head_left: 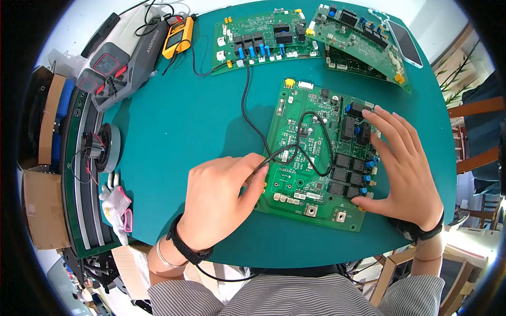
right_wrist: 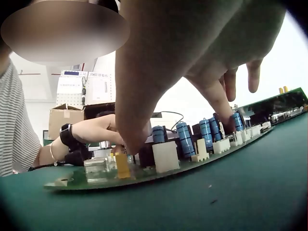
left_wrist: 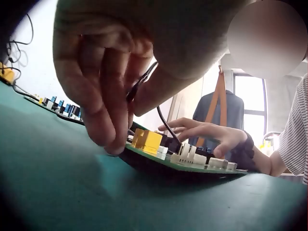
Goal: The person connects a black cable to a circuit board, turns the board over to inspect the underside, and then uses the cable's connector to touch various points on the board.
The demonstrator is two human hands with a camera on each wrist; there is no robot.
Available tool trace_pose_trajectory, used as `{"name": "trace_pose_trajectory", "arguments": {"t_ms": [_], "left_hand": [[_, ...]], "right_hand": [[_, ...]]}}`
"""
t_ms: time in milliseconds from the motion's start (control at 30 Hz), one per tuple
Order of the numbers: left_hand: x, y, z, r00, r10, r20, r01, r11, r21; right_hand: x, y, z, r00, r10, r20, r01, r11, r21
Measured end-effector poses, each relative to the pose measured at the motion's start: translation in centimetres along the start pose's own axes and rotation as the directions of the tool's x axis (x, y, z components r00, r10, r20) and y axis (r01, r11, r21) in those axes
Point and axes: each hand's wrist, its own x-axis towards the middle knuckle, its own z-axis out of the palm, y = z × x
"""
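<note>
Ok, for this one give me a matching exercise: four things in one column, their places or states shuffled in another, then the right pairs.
Things:
1. left hand
2. smartphone
3. right hand
4. yellow handheld meter

Places or states:
A. touches the near circuit board, fingers spread
B. at the far left of the table
C. pinches the black cable
D. at the table's far right

Pairs: 1-C, 2-D, 3-A, 4-B

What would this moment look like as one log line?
left hand: pinches black cable; right hand: touches circuit board, right side; cable: loops over board; yellow meter: back left of table
</note>
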Motion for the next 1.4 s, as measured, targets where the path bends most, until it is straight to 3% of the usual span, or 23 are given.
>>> {"name": "trace_pose_trajectory", "arguments": {"t_ms": [200, 267, 467, 633, 733, 1000, 1167, 1400], "left_hand": [[0.0, 0.0, -0.1, 0.998, -0.034, -0.056, 0.035, 0.999, 0.007], [0.1, -0.1, 0.1, 0.999, 0.019, -0.043, -0.024, 0.991, -0.133], [-0.2, 0.2, -0.1, 0.996, 0.082, -0.039, -0.09, 0.955, -0.283], [0.0, 0.3, -0.1, 0.992, 0.123, 0.033, -0.095, 0.89, -0.446], [0.0, 0.4, 0.0, 0.989, 0.135, 0.067, -0.09, 0.885, -0.456], [0.1, 0.1, 0.3, 0.974, 0.214, 0.071, -0.164, 0.889, -0.428], [0.2, 0.1, 0.3, 0.954, 0.293, 0.057, -0.216, 0.811, -0.543], [0.0, 0.1, 0.4, 0.958, 0.25, 0.138, -0.154, 0.86, -0.487]], "right_hand": [[0.5, 0.7, 0.8, 1.0, 0.003, 0.021, -0.005, 0.996, 0.09], [0.5, 1.1, 1.1, 1.0, -0.017, -0.002, 0.017, 0.994, 0.106], [0.7, 1.3, 1.6, 0.996, -0.013, -0.085, 0.017, 0.998, 0.054], [0.8, 1.4, 1.9, 0.962, 0.088, -0.259, -0.05, 0.988, 0.149], [0.8, 1.3, 2.0, 0.96, 0.158, -0.232, -0.091, 0.957, 0.275], [0.7, 1.1, 1.7, 0.983, 0.089, -0.158, -0.04, 0.956, 0.289], [0.6, 0.7, 1.7, 0.983, 0.091, -0.157, -0.036, 0.947, 0.32], [0.6, 0.6, 1.5, 0.988, 0.074, -0.135, -0.035, 0.962, 0.27]]}}
